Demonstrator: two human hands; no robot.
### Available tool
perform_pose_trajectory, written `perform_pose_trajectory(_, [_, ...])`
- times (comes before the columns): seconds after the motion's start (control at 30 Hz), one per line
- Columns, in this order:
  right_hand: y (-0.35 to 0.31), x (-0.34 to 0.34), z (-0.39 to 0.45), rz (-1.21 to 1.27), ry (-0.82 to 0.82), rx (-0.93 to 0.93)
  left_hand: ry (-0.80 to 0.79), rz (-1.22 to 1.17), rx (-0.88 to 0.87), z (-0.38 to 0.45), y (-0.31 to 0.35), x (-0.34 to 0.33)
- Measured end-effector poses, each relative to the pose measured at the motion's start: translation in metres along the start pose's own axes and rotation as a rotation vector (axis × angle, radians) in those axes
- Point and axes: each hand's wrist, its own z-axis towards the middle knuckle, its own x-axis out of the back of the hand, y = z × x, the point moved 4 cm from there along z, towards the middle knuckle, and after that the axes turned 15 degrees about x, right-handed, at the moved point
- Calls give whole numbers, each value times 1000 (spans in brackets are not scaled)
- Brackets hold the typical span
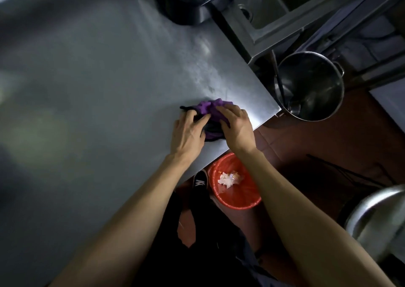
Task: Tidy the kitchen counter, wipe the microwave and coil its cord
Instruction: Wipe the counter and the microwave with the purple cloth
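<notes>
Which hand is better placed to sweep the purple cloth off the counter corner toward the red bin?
Probably the right hand: it lies flat over the purple cloth nearest the counter edge, directly above the red bin. The left hand sits further inboard.

A red basket [235,190] sits on the floor, holding crumpled white scraps [228,179]. A steel pot [311,87] stands near a sink [282,8]. A black shoe [199,180] shows beside the basket.
</notes>
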Motion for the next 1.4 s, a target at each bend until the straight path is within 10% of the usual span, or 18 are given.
perform_pose_trajectory(0.87, [22,-7,-11,-166,-274,40,-183,311,-29,-31,4,-10])
perform_pose_trajectory(1.4, [-153,-67,28,-16,-425,392,-98,265,398,-105,-146,115])
